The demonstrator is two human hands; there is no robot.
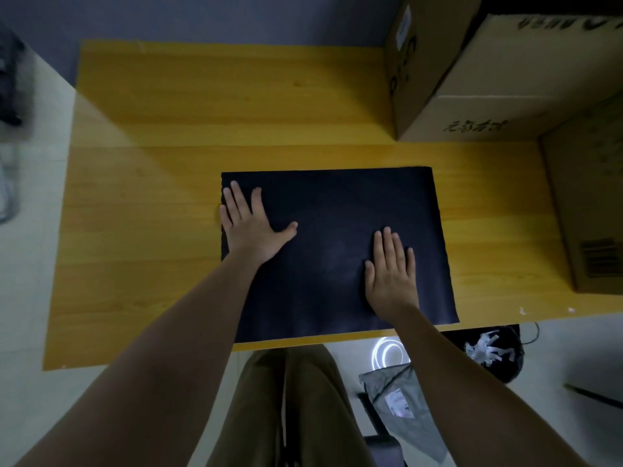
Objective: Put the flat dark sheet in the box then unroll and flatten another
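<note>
Both our palms lie spread and flat on the dark sheet (337, 251), which rests on the yellow wooden table (168, 129) directly before us, its near edge running along the table's front rim and slightly overhanging at the near right corner. Our left hand (251, 227) presses the sheet's left margin, fingers splayed and thumb out toward the centre, gripping nothing. Our right hand (391, 271) sits flat on the right half, fingers together and pointing away from us, likewise holding nothing.

The sheet's long axis runs side to side, from one hand across to the other, and it looks fully flattened, with no curl that we can make out in the dim light.

The cardboard boxes (472, 96) stand beyond and to the right of our right hand, well apart from the left. A further carton (583, 203) stands at the table's right end, just off the sheet's right edge. Which of them is meant to take the sheet, and whether any is open at the top, we cannot tell from here.

We judge that the right hand is the nearer one to lead the sheet rightward and away, with the left following at the far margin. No rolled sheet is in view.
</note>
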